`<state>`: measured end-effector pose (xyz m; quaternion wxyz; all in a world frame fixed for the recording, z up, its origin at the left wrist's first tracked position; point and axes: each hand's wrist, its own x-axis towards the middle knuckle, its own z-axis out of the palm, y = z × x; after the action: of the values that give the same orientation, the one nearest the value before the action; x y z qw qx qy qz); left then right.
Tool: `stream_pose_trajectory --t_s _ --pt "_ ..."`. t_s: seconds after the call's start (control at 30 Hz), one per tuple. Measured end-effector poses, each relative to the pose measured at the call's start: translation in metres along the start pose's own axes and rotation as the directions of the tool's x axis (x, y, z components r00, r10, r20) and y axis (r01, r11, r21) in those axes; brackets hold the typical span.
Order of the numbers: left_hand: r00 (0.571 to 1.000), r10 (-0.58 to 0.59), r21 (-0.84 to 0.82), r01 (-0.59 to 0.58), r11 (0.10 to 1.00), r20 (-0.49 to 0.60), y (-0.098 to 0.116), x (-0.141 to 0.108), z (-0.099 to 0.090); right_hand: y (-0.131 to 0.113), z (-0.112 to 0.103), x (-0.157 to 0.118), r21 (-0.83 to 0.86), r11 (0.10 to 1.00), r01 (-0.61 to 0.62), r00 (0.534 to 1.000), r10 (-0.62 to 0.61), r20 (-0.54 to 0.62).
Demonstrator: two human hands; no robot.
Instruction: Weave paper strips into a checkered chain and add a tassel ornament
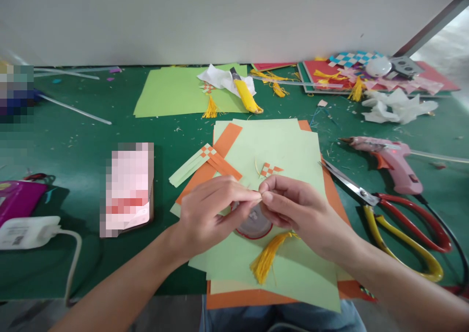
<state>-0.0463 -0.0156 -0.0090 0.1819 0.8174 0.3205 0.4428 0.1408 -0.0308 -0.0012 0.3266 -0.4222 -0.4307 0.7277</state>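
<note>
My left hand (216,212) and my right hand (298,207) meet fingertip to fingertip, both pinching at one spot. Whatever lies between the fingertips is too small to make out. Beneath them is a round, clear lid-like disc with a red rim (252,227), partly covered by the hands. A yellow tassel (269,259) lies just below my right hand, its top end close to those fingers. Beyond the fingertips sits a small orange-and-white checked woven paper piece (271,170). Pale green paper sheets (293,149) stacked over orange ones spread under both hands.
Woven paper strips (190,168) lie left of the stack, near a phone (128,185). To the right are scissors (370,197) and a pink glue gun (392,161). A yellow cutter (245,90) rests on bright green sheets (164,90) at the back. A white charger (29,232) stands left.
</note>
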Motion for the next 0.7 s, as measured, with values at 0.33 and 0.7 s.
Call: stream_pose_trajectory --t_s 0.33,0.7 --pt "1.0 0.0 -0.005 0.0 1.0 0.006 0.0005 0.002 -0.0002 -0.0007 -0.0017 0.0028 0.104 0.991 -0.081 0.996 0.076 0.049" --pt "1.0 -0.01 0.004 0.01 1.0 0.008 0.0006 0.0017 0.0001 -0.0024 -0.0015 0.0021 0.13 0.986 -0.103 0.994 0.095 0.061"
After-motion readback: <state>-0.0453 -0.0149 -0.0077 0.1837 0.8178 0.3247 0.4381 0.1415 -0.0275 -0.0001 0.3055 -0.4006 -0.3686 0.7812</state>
